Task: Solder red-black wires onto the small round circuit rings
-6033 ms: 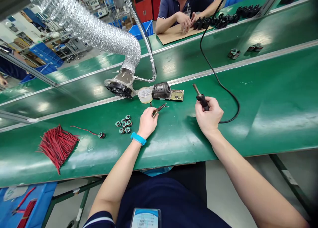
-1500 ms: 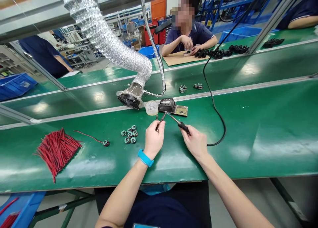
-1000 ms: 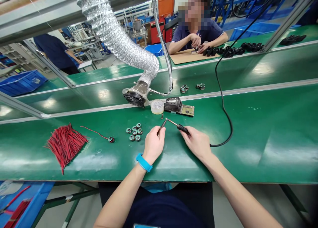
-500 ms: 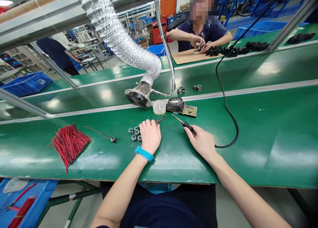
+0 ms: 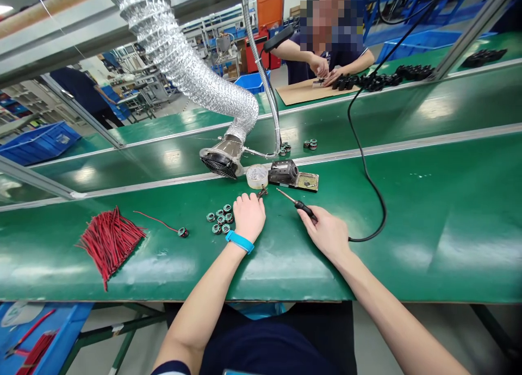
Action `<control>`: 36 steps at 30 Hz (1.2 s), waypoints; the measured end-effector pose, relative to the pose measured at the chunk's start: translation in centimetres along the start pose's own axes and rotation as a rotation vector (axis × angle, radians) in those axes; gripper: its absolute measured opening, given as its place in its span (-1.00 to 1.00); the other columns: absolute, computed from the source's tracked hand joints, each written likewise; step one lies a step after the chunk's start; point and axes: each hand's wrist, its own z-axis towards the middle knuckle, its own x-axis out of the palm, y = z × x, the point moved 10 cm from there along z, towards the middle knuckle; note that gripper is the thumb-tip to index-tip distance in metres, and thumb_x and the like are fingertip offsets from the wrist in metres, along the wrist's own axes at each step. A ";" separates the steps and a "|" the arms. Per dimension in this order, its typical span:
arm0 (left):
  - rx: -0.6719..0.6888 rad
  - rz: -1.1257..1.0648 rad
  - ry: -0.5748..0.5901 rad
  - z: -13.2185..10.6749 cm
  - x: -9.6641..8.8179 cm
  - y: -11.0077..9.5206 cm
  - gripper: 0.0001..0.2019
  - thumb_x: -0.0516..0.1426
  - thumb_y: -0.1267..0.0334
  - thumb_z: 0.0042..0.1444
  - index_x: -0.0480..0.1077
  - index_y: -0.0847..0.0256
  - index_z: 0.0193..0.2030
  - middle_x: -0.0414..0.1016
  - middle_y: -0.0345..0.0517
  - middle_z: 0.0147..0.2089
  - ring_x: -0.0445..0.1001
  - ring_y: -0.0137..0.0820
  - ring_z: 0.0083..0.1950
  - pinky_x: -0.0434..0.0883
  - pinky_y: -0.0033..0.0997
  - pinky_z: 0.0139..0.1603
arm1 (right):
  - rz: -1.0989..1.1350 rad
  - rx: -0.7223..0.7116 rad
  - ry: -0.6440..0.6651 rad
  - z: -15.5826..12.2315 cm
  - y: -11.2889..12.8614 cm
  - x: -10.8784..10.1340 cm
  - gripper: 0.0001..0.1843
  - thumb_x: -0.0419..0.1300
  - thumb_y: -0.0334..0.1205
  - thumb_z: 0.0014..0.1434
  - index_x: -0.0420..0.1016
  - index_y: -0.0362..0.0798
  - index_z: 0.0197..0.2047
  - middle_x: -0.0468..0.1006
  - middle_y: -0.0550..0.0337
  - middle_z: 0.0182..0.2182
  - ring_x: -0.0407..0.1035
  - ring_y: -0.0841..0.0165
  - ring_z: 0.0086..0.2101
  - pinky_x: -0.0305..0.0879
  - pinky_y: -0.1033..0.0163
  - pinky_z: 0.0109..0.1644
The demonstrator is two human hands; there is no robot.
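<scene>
My left hand point(image 5: 249, 216), with a blue wristband, rests on the green bench point(image 5: 408, 228), closed on tweezers point(image 5: 262, 192) whose tips poke out above it. Its fingers lie right beside a cluster of small round green parts point(image 5: 220, 218). My right hand point(image 5: 326, 233) grips a soldering iron point(image 5: 297, 203) like a pen, tip pointing up-left and held off the bench. The iron's black cable point(image 5: 367, 173) loops away to the right. Just beyond the hands sit a white round pot point(image 5: 257, 176) and the iron's stand point(image 5: 291, 174).
A silver fume duct with a fan mouth point(image 5: 220, 160) hangs over the bench. A bundle of red wires point(image 5: 110, 239) and one part with a red lead point(image 5: 183, 232) lie to the left. Small parts point(image 5: 310, 143) ride the belt behind. A co-worker's hands point(image 5: 322, 70) work at a cardboard sheet opposite.
The tweezers and iron tip, held together in front of the stand a second ago, have parted. My left hand has dropped to the bench beside the round parts; my right hand barely moved.
</scene>
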 end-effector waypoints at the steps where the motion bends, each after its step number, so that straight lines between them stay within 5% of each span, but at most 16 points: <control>1: -0.022 -0.056 -0.004 0.2 -0.4 0.4 -0.69 -0.01 0.18 0.49 0.49 0.31 -0.05 0.54 0.20 -0.07 0.49 -0.05 0.00 0.31 -0.18 -0.04 | 0.000 -0.003 -0.006 0.0 0.0 0.0 -0.09 -0.27 0.43 0.45 0.69 -0.09 -0.06 0.72 -0.03 -0.29 0.54 0.19 -0.38 0.08 0.16 -0.37; 7: -0.157 -0.774 0.059 0.8 -0.9 3.2 -0.64 0.01 0.09 0.46 0.46 0.18 -0.31 0.41 -0.19 -0.43 0.35 -0.35 -0.37 0.17 -0.35 -0.29 | 0.021 -0.038 -0.052 -0.2 0.2 -0.3 -0.11 -0.24 0.43 0.46 0.69 -0.08 -0.07 0.71 0.05 -0.30 0.55 0.22 -0.38 0.09 0.17 -0.37; 11: -0.169 -0.982 0.119 0.5 0.1 2.8 -0.62 0.03 -0.01 0.38 0.47 0.19 -0.33 0.36 -0.24 -0.46 0.28 -0.39 -0.41 0.13 -0.36 -0.34 | 0.034 -0.082 -0.082 -0.2 0.7 -0.6 -0.15 -0.21 0.40 0.47 0.69 -0.08 -0.10 0.71 0.06 -0.32 0.54 0.24 -0.42 0.09 0.17 -0.39; 22: -0.050 -0.964 0.201 -0.4 0.2 0.7 -0.61 0.03 -0.04 0.36 0.50 0.19 -0.28 0.33 -0.26 -0.47 0.23 -0.41 -0.41 0.07 -0.36 -0.36 | 0.029 -0.201 -0.204 -0.5 1.9 -1.9 -0.38 -0.03 0.21 0.52 0.67 -0.09 -0.12 0.67 0.14 -0.35 0.50 0.32 -0.43 0.14 0.20 -0.39; 30: -0.006 -0.960 0.336 -2.1 1.4 -2.0 -0.64 0.04 0.04 0.38 0.50 0.19 -0.31 0.36 -0.24 -0.46 0.25 -0.40 -0.40 0.12 -0.36 -0.33 | -0.182 -0.329 -0.359 -1.0 3.5 -3.7 -0.55 0.08 -0.03 0.52 0.66 -0.20 0.08 0.58 0.08 -0.40 0.43 0.28 -0.39 0.14 0.18 -0.35; 36: 0.089 -0.955 0.264 -2.5 0.9 -3.0 -0.71 0.05 0.11 0.42 0.51 0.18 -0.22 0.54 -0.13 -0.27 0.42 -0.33 -0.25 0.25 -0.34 -0.20 | -0.057 -0.217 -0.187 -0.7 2.3 -2.6 -0.53 0.05 0.03 0.52 0.65 -0.13 0.10 0.70 0.02 -0.28 0.54 0.25 -0.36 0.21 0.18 -0.37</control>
